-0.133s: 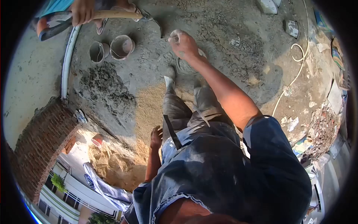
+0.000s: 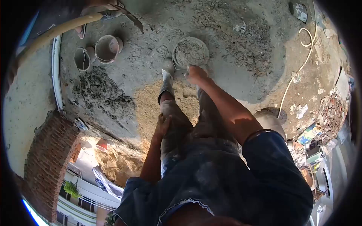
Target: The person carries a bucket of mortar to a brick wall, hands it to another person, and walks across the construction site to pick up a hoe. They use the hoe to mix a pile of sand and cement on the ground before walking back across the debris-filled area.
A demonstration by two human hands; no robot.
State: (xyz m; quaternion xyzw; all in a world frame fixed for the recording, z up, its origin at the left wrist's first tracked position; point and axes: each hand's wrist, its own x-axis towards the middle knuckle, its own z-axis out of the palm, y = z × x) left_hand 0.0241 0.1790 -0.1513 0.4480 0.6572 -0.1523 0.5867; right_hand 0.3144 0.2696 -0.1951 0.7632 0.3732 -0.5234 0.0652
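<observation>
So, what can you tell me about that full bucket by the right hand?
The bucket is round and grey-looking, filled near the brim with a rough, lumpy, mortar-like mix. It stands upright on the grey ground, close beside the left foot. A thin wire handle runs along its near side to the right hand, which seems to hold it. Its material is hard to tell.

The right arm (image 2: 230, 103), as I see it from here, stretches forward and down, the right grip (image 2: 196, 74) curled in; the left arm (image 2: 151, 160) hangs closer in, the left grip (image 2: 162, 126) laid against the left leg (image 2: 175, 119).
</observation>
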